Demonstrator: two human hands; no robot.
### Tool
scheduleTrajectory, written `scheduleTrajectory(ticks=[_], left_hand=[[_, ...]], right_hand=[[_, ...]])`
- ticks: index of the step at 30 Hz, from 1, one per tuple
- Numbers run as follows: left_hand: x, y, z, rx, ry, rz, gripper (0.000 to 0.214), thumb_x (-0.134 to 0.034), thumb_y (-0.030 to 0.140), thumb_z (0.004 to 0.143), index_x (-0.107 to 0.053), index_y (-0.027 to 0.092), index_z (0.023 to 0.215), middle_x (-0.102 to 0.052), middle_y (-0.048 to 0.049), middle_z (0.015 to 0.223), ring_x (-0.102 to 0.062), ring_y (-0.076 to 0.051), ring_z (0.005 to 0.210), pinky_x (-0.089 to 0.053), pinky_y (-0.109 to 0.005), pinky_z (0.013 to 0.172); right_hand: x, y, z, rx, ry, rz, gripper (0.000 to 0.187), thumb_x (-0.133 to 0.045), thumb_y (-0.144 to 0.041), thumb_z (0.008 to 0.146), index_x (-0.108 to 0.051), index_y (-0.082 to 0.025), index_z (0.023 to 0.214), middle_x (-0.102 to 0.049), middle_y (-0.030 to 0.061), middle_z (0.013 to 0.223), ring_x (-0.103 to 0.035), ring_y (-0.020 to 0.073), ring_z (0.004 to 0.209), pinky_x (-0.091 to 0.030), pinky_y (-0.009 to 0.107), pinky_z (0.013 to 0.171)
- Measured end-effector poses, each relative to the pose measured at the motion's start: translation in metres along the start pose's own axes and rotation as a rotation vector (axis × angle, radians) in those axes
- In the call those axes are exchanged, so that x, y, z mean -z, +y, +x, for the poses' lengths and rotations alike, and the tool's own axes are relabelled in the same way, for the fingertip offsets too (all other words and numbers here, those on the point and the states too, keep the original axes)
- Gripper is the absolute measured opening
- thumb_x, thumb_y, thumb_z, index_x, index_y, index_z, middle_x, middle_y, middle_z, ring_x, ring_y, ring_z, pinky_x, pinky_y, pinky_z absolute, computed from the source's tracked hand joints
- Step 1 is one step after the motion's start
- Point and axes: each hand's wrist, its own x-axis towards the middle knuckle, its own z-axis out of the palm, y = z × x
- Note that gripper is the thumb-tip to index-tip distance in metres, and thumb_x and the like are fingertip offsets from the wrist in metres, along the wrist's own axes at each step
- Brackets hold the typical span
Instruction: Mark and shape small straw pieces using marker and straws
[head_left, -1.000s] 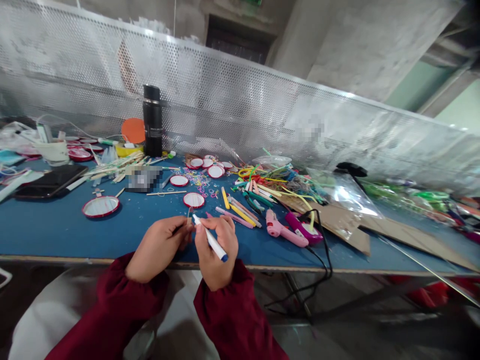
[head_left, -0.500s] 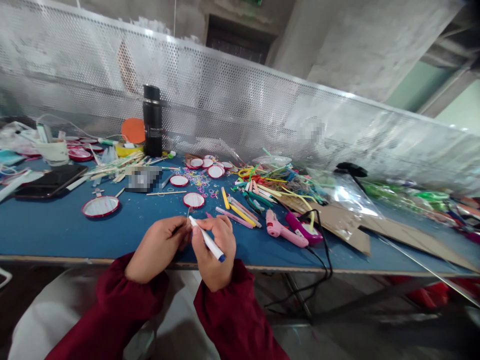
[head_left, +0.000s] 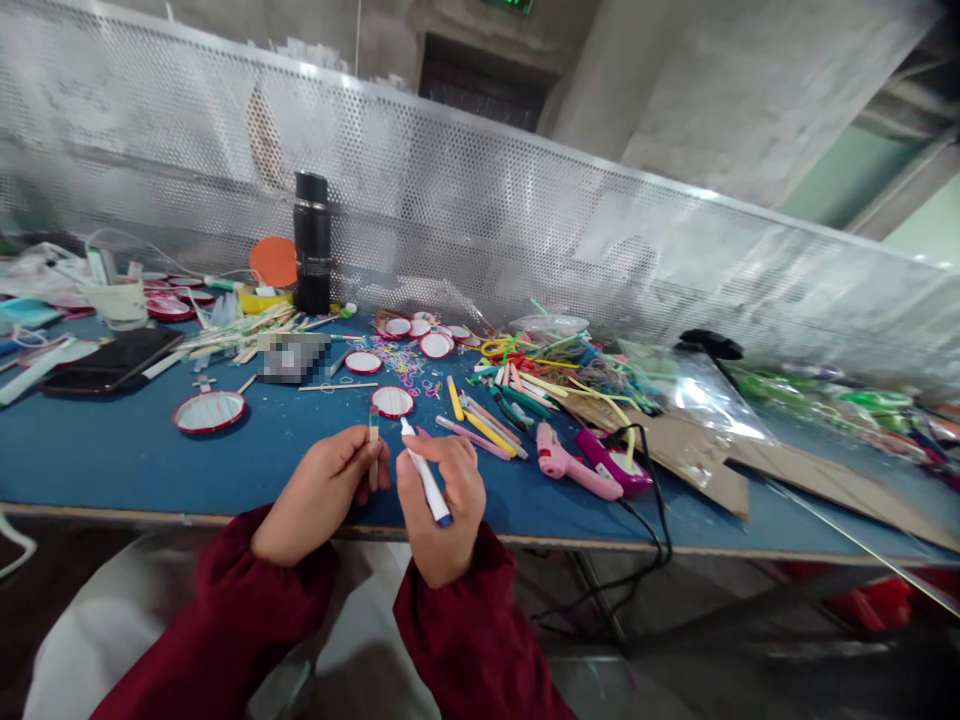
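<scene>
My left hand (head_left: 319, 495) is closed, pinching a narrow flat wooden stick (head_left: 374, 425) upright between thumb and fingers. The stick's upper end looks greenish. In my right hand (head_left: 450, 505) is a white marker pen (head_left: 425, 478) with a blue end toward me. Its white tip points up and away, a short gap to the right of the stick. Just beyond both hands lies a small round red-rimmed mirror-like disc (head_left: 392, 402). Several markers, including a pink one (head_left: 472, 438), are beside my right hand.
A pink glue gun (head_left: 574, 465) with a black cord lies to the right, near cardboard (head_left: 675, 450). Further back are coloured pipe cleaners (head_left: 525, 350) and a black bottle (head_left: 312, 245). A phone (head_left: 112, 360) and a larger red-rimmed disc (head_left: 209, 412) are on the left.
My hands have moved apart, the marker shifting right and away from the stick. The stick now shows more of its flat side. The view has shifted slightly.
</scene>
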Motion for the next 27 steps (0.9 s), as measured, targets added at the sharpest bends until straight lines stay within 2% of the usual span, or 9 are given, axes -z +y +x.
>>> scheduleTrajectory(ticks=[3, 6, 10, 14, 22, 27], left_hand=[[-0.0005, -0.001, 0.0, -0.004, -0.01, -0.008, 0.038, -0.039, 0.044, 0.1, -0.053, 0.02, 0.074, -0.051, 0.0047, 0.063, -0.045, -0.01, 0.055, -0.037, -0.023, 0.055], [-0.0008, -0.0021, 0.0003, 0.009, -0.023, 0.007, 0.039, -0.039, 0.046, 0.1, -0.053, 0.02, 0.074, -0.051, 0.0044, 0.065, -0.046, -0.011, 0.055, -0.037, -0.023, 0.054], [-0.0006, -0.0025, 0.0004, 0.022, -0.021, 0.027, 0.042, -0.039, 0.049, 0.099, -0.052, 0.02, 0.071, -0.049, 0.0043, 0.062, -0.045, -0.011, 0.055, -0.037, -0.024, 0.054], [-0.0002, -0.0021, 0.0005, 0.017, -0.024, 0.045, 0.043, -0.039, 0.049, 0.099, -0.051, 0.02, 0.07, -0.049, 0.004, 0.062, -0.045, -0.011, 0.055, -0.036, -0.024, 0.054], [-0.0008, -0.0013, 0.0008, 0.01, -0.008, 0.047, 0.041, -0.04, 0.047, 0.099, -0.051, 0.02, 0.071, -0.049, 0.0043, 0.062, -0.045, -0.011, 0.055, -0.037, -0.023, 0.054], [-0.0008, -0.0006, 0.0012, 0.014, -0.008, 0.035, 0.04, -0.04, 0.047, 0.099, -0.052, 0.02, 0.072, -0.051, 0.0043, 0.062, -0.045, -0.011, 0.055, -0.037, -0.023, 0.054]], right_hand=[[0.0013, -0.0014, -0.0008, -0.007, -0.04, 0.023, 0.015, -0.055, -0.017, 0.091, -0.067, -0.024, 0.097, -0.072, -0.0005, 0.086, -0.066, 0.0162, 0.085, -0.042, 0.04, 0.097], [-0.0005, -0.0008, -0.0036, -0.062, 0.03, 0.037, 0.016, -0.058, -0.019, 0.088, -0.064, -0.022, 0.103, -0.07, 0.0014, 0.085, -0.065, 0.0181, 0.084, -0.046, 0.04, 0.093], [-0.0029, 0.0004, -0.005, -0.035, 0.06, 0.038, 0.005, -0.061, -0.018, 0.085, -0.061, -0.021, 0.089, -0.066, 0.0021, 0.083, -0.062, 0.0179, 0.083, -0.049, 0.039, 0.089], [-0.0032, 0.0008, -0.0036, 0.008, 0.05, 0.048, 0.008, -0.061, -0.015, 0.085, -0.059, -0.022, 0.089, -0.066, 0.001, 0.083, -0.061, 0.0165, 0.083, -0.047, 0.04, 0.092], [-0.0034, 0.0019, -0.0027, 0.01, -0.008, 0.039, 0.008, -0.06, -0.015, 0.086, -0.057, -0.022, 0.085, -0.066, -0.0005, 0.08, -0.06, 0.0153, 0.079, -0.047, 0.04, 0.091], [-0.0039, 0.0012, -0.0017, 0.006, 0.002, 0.04, 0.009, -0.06, -0.013, 0.086, -0.058, -0.022, 0.084, -0.066, -0.0013, 0.079, -0.06, 0.0144, 0.078, -0.046, 0.038, 0.09]])
